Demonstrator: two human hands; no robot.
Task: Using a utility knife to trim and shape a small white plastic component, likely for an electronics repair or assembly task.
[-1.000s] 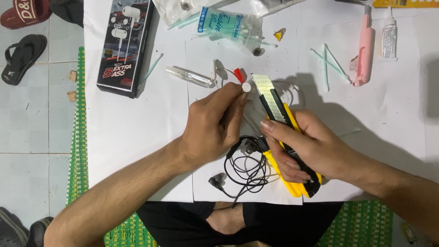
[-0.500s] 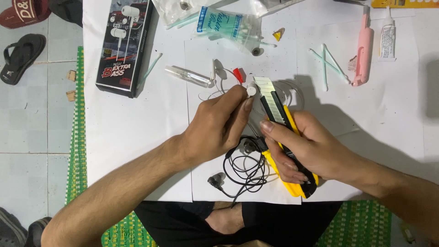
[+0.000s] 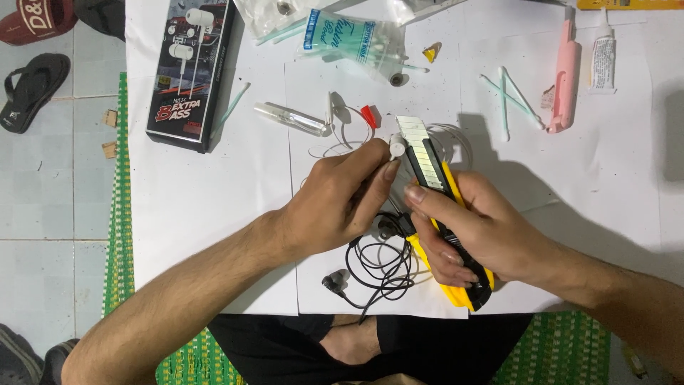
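My left hand pinches a small white earbud between thumb and fingers; its thin white cable trails off over the paper. My right hand grips a yellow and black utility knife with the segmented blade extended, and the blade lies right beside the earbud. Under both hands lies a coiled black earphone cable with a black earbud at its near end.
On the white paper: a black earphone box, a bag of cotton swabs, a clear tube, loose swabs, a pink tool, a small glue tube. Sandals lie on the tiled floor at left.
Both hands stay nearly in place. The white earbud and the knife blade have shifted slightly against each other.
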